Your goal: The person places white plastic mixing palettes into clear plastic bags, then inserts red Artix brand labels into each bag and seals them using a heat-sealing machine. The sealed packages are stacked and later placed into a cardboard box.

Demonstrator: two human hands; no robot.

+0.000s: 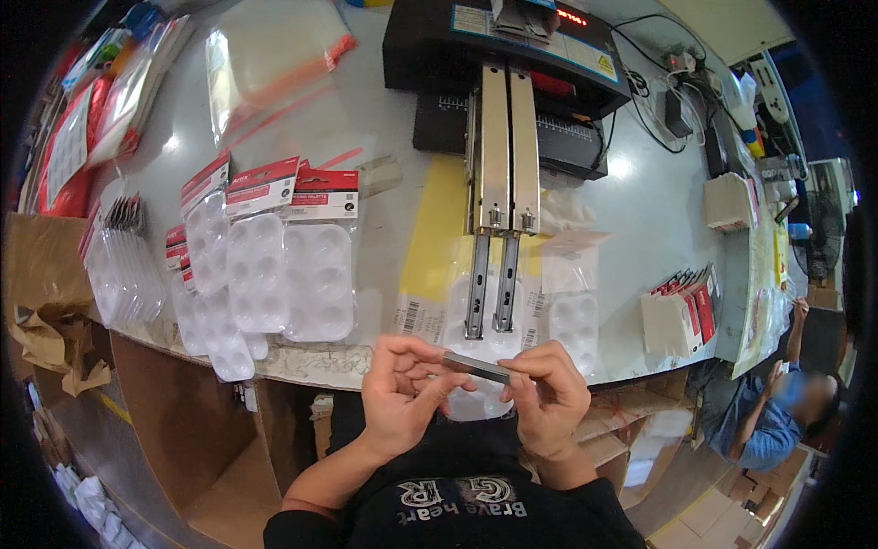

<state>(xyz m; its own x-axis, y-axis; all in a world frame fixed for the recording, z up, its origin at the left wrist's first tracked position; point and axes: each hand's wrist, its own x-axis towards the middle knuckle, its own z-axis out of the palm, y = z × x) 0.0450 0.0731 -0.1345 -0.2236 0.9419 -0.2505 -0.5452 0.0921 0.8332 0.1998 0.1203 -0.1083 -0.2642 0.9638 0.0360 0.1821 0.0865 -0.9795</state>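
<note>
My left hand (pixel 401 389) and my right hand (pixel 551 393) are both closed, pinching opposite ends of a short, dark grey metallic strip (pixel 476 367) that looks like a stick of staples. It tilts slightly, its left end higher. Just beyond it, two metal rails (pixel 493 284) reach toward me from a black tabletop machine (pixel 508 41) with a lit red display. Below the strip, partly covered by my fingers, a white paint palette (pixel 482 403) in clear wrapping lies at the table's front edge.
Wrapped white palettes with red header cards (pixel 317 274) lie at the left, beside a standing row of more packs (pixel 125 270). Clear plastic bags (pixel 265 64) lie behind them. Folded red-and-white cards (pixel 681 316) stand at the right. A person in blue (pixel 768 430) sits beyond the table.
</note>
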